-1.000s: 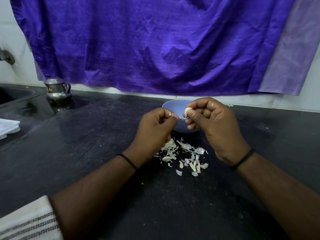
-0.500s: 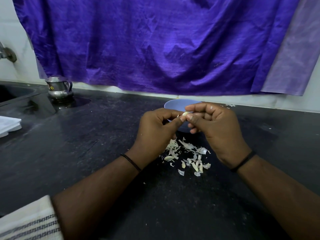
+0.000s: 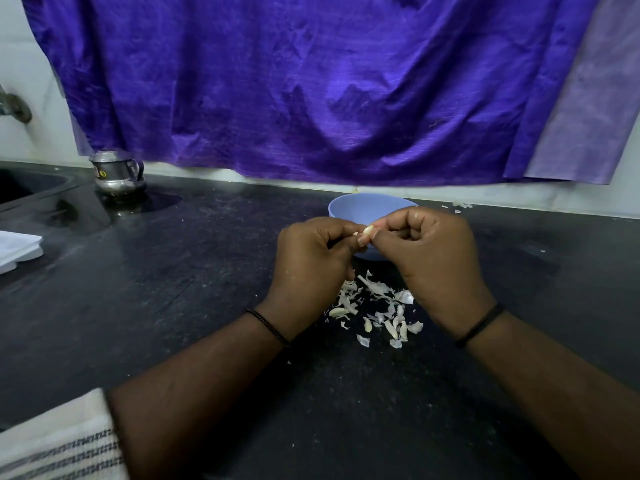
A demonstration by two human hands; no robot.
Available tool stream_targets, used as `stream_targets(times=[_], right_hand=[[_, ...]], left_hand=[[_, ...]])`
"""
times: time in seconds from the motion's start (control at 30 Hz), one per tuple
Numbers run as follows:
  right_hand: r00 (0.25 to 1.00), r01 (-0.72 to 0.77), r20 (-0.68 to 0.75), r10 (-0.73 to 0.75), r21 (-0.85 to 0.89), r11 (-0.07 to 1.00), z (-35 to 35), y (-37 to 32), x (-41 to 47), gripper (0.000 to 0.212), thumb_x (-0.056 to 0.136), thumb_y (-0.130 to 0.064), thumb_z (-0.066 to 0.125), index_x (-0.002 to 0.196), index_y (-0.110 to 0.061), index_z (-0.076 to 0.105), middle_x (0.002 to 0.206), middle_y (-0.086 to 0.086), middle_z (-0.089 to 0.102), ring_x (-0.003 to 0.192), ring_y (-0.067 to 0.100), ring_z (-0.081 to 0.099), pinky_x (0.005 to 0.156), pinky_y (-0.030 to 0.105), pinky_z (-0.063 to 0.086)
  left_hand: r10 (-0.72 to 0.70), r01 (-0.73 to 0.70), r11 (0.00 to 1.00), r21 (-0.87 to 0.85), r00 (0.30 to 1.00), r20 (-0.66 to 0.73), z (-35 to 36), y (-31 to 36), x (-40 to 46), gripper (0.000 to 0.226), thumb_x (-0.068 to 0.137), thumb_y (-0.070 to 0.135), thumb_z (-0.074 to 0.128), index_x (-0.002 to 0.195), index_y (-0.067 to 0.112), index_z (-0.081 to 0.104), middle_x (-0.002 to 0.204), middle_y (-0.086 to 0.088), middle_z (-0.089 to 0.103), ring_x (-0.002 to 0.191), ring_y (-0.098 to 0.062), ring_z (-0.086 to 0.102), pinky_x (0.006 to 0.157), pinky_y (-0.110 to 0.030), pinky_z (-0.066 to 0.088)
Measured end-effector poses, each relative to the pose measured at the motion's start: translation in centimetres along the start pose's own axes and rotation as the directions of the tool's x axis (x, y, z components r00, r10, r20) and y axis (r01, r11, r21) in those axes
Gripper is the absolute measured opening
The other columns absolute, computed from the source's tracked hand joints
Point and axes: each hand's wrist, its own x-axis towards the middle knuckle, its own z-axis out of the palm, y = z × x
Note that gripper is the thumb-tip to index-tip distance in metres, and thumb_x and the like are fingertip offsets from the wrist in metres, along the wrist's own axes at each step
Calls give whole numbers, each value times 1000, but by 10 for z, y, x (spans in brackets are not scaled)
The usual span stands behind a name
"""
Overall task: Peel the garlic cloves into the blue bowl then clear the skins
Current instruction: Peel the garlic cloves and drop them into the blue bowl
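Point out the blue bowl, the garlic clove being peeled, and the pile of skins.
blue bowl (image 3: 349, 206): head view, far inner wall near the rim.
garlic clove (image 3: 368, 231): head view, pale tip showing between both hands' fingertips.
pile of skins (image 3: 377, 287): head view, a large flake near the top of the heap.

Both forearms reach forward; the curled left hand (image 3: 311, 258) and right hand (image 3: 433, 258) meet fingertip to fingertip, pinching.

Blue bowl (image 3: 349, 206) contents hidden behind hands
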Motion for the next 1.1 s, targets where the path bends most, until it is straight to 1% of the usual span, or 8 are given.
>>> stream_targets(times=[0.13,0.33,0.43,0.6,0.73,0.83,0.97,1.1], right_hand=[[1000,-13,1,13,27,1000,3,2,0,5,79,-12,78,76,-17,76,73,-3,75,70,12,72,69,29,59],[1000,-11,29,10,35,999,3,3,0,11,81,-6,74,75,-15,75,73,-2,75,69,10,70,67,25,58],[1000,-9,29,9,21,1000,4,4,0,7,80,-9,73,76,-14,75,71,-2,74,66,9,68,65,28,57],[999,-17,43,16,18,1000,3,7,3,4,81,-15,73,77,-14,71,67,-6,72,61,0,66,58,15,48],[999,-4,48,5,-19,1000,1,9,5,5,83,-19,69,78,-18,69,65,-7,69,58,-1,60,56,14,44],[999,12,44,-10,-38,999,0,11,6,7,84,-20,66,77,-21,68,62,-10,65,55,-2,55,55,13,43],[998,5,57,-3,-44,999,1,12,6,7,86,-20,66,79,-21,68,64,-7,66,59,2,58,58,18,48],[999,7,54,-4,-49,999,0,14,7,8,89,-20,68,81,-21,68,69,-6,69,62,3,61,60,20,48]], left_hand=[[23,-22,999,31,1000,-19,-1,-1,-1,11,86,5,73,85,13,79,55,19,62,41,-3,56,49,-12,42],[57,-56,997,60,998,-24,0,-2,-3,11,86,4,73,84,13,79,57,15,62,43,-3,57,51,-13,44],[5,-5,1000,2,1000,-12,1,-3,-3,12,87,4,72,83,13,78,54,14,63,40,-4,55,48,-14,43],[-72,75,993,-91,997,35,4,-2,-1,14,91,5,68,80,9,75,51,9,63,38,-7,54,45,-16,42],[-136,144,979,-145,989,65,2,0,2,16,94,7,64,83,-2,71,53,8,63,38,-8,52,42,-21,42],[-159,170,970,-174,984,74,0,2,2,15,95,7,63,85,-3,69,53,7,63,40,-8,52,41,-23,44],[-133,143,980,-139,988,76,0,2,1,12,94,11,64,85,5,70,53,3,61,41,-9,53,44,-22,44],[-49,51,999,-13,995,87,0,1,0,10,93,13,66,89,8,74,59,17,62,45,-5,54,49,-21,45]])
